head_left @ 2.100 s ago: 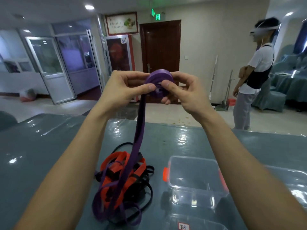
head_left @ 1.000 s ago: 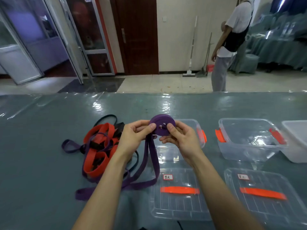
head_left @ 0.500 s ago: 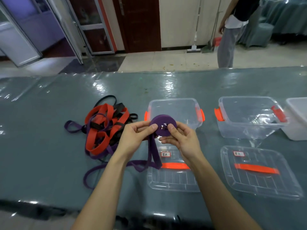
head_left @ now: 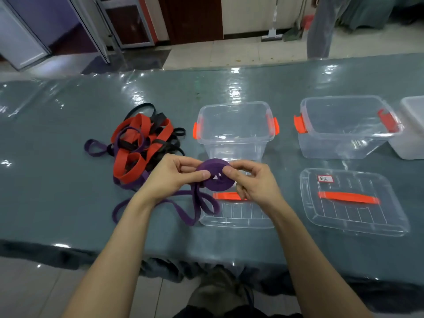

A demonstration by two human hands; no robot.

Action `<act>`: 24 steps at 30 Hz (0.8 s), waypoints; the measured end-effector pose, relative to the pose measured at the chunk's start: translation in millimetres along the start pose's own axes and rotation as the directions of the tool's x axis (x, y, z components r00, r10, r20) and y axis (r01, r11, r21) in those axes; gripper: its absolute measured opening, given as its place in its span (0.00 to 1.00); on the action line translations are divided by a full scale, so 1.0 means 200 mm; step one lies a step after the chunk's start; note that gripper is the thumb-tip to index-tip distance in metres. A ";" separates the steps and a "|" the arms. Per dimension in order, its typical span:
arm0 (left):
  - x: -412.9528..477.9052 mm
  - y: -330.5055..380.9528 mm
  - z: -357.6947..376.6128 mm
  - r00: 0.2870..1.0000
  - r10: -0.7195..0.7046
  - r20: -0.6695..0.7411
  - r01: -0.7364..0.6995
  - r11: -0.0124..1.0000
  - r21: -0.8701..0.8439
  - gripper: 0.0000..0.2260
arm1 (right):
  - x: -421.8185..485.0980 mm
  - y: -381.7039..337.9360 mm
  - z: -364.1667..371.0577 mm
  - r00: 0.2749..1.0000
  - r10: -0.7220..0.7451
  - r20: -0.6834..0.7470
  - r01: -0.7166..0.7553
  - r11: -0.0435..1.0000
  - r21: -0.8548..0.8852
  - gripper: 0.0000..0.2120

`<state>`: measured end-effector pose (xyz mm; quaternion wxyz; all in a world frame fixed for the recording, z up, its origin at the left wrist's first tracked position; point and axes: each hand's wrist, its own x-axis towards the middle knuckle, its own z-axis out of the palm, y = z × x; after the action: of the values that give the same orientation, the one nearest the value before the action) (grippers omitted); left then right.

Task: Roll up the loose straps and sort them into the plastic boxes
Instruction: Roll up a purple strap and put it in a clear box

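A partly rolled purple strap (head_left: 214, 174) is held just above the table between both hands. My left hand (head_left: 171, 176) pinches the roll from the left with thumb and fingers. My right hand (head_left: 251, 182) pinches its right side. The strap's loose tail (head_left: 183, 210) loops over the table down to the left. A tangled pile of red, purple and black straps (head_left: 140, 145) lies to the left. An open clear plastic box (head_left: 234, 111) with orange clips stands right behind the roll. A second open box (head_left: 344, 106) stands to its right.
Two clear lids with orange handles lie flat near the front: one (head_left: 236, 216) under my hands, one (head_left: 353, 203) to the right with a label. A white box (head_left: 413, 125) sits at the far right edge. A person stands beyond the table (head_left: 68, 180).
The view has tilted down from the room to the table. My hands have lowered the purple roll from chest height to just above the table, and less tail hangs loose.
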<state>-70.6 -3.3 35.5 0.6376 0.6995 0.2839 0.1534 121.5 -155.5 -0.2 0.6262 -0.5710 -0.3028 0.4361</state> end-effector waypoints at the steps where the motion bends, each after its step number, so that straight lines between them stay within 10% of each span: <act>1: -0.01 0.02 -0.01 1.000 0.009 0.020 -0.010 1.000 0.027 0.14 | 0.00 0.00 0.00 1.000 -0.004 0.015 0.004 1.000 -0.004 0.13; 19: 0.09 0.15 -0.10 0.995 0.045 0.091 -0.061 0.982 0.177 0.09 | 0.08 -0.11 0.02 0.985 -0.032 0.170 0.056 0.989 -0.138 0.16; 24: 0.13 0.15 -0.04 0.992 0.113 0.058 -0.112 0.993 -0.026 0.15 | 0.08 -0.13 0.00 0.989 -0.142 0.041 0.144 0.987 -0.070 0.15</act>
<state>-47.5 17.9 62.9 0.6442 0.7111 0.2234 0.1716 134.4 -139.6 24.0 0.6291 -0.5623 -0.3700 0.3889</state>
